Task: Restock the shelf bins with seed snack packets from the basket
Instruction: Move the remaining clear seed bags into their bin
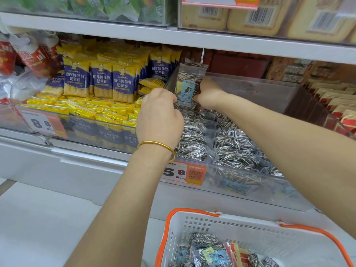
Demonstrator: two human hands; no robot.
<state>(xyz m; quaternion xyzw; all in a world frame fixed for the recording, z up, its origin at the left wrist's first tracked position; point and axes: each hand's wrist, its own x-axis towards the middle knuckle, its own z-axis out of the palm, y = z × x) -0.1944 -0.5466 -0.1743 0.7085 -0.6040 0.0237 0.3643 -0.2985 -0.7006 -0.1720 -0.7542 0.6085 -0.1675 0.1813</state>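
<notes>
Bright, even, diffuse illumination from overhead. Shadows are soft and faint, deepest under the shelf board (269, 45) at the back of the bins. Pale glare and reflections veil the clear bin front (240, 182). Focus is best at centre, on the seed packet (187, 89) and the price label (179, 172); the upper-shelf goods (260, 16) are blurred. Wide-angle distortion bows and tilts straight shelf lines toward the frame edges. The white basket (240, 234) appears slightly overexposed.

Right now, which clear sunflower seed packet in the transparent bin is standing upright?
The clear blue-labelled sunflower seed packet at the back left of the transparent bin, held between left grip and right grip; the others lie flat.
</notes>
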